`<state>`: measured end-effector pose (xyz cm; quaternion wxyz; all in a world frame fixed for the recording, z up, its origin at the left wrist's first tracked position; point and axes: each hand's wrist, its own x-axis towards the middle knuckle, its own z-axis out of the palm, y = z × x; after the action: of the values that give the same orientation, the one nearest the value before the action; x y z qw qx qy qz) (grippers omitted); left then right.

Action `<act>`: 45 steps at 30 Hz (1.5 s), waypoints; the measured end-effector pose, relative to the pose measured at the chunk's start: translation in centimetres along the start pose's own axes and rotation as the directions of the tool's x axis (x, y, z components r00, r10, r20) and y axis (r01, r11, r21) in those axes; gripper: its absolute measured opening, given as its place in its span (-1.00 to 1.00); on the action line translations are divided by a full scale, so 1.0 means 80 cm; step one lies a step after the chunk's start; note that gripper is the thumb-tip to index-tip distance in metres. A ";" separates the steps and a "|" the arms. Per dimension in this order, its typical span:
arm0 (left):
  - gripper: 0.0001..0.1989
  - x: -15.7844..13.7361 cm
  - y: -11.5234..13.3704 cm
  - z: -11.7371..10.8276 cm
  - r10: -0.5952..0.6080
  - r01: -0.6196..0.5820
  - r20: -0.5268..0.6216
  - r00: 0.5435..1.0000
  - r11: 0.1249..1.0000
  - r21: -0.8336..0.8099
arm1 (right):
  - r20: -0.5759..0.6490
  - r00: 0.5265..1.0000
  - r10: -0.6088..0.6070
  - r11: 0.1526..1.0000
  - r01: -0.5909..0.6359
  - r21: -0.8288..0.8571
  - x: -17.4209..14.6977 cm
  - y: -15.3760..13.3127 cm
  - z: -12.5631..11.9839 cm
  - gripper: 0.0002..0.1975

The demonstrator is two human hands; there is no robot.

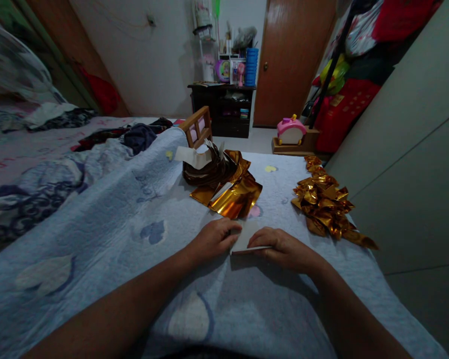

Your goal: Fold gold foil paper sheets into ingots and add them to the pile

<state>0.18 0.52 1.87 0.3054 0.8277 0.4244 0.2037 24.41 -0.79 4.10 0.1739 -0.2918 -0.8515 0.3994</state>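
Observation:
Between my two hands lies a sheet of paper (246, 234), pale side up, with its near edge folded over. My left hand (216, 238) is closed on the sheet's left edge. On the opposite side, my right hand (279, 247) grips the folded near edge, thumb beneath and fingers on top. Just beyond them rests a loose stack of gold foil paper (239, 197), its sheets fanned and curled, some with pale backs showing. To the right is a heap of folded gold foil pieces (324, 202).
A light blue quilt with heart patterns (108, 279) covers the bed under everything. A wooden bed rail (198, 124) stands at the far edge. Rumpled clothes and bedding (60, 184) lie to the left. A pale cabinet (415, 164) borders the right side.

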 end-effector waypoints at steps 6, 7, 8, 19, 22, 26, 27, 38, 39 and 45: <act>-0.78 -0.002 -0.001 0.001 0.018 -0.021 0.109 0.994 0.999 0.029 | 0.008 0.988 0.156 0.985 -0.156 0.080 -0.001 0.003 0.006 -0.81; -0.78 -0.003 -0.001 0.001 0.003 -0.007 0.101 0.995 0.999 0.040 | 0.004 0.983 0.185 0.979 -0.184 0.086 0.000 0.005 0.008 -0.81; -0.78 -0.003 0.000 0.001 -0.012 0.008 0.085 0.996 0.999 0.049 | -0.002 0.978 0.209 0.974 -0.208 0.095 0.000 0.006 0.010 -0.81; -0.67 -0.003 0.009 -0.012 0.041 -0.035 0.029 0.999 0.983 -0.180 | -0.121 0.941 0.316 0.949 -0.312 0.051 0.012 0.001 0.024 -0.85; -0.82 -0.004 0.010 -0.006 0.054 -0.047 0.046 0.998 0.990 -0.131 | -0.172 0.922 0.346 0.938 -0.346 0.030 0.014 -0.001 0.026 -0.90; -0.86 -0.002 0.006 -0.001 0.051 -0.046 0.047 0.998 0.995 -0.091 | -0.236 0.908 0.347 0.938 -0.341 0.066 0.015 0.002 0.028 -0.91; -0.87 -0.002 0.005 -0.001 0.039 -0.035 0.040 0.998 0.995 -0.090 | -0.263 0.902 0.343 0.939 -0.337 0.071 0.015 0.004 0.029 -0.91; -0.97 -0.002 -0.004 -0.001 -0.019 0.028 -0.116 0.993 0.997 0.077 | -0.387 0.823 0.417 0.878 -0.475 -0.065 0.016 0.009 0.033 -0.82; -0.97 -0.002 -0.005 0.000 -0.023 0.032 -0.105 0.994 0.996 0.082 | -0.389 0.821 0.419 0.871 -0.484 -0.084 0.016 0.009 0.033 -0.81; -0.98 -0.001 -0.004 0.001 -0.048 0.053 -0.053 0.997 0.995 0.087 | -0.380 0.825 0.418 0.862 -0.492 -0.120 0.016 0.011 0.033 -0.81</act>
<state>-0.02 0.59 1.60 0.2624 0.8239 0.4616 0.1980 22.31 -1.03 1.85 0.1857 -0.5690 -0.7508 0.2794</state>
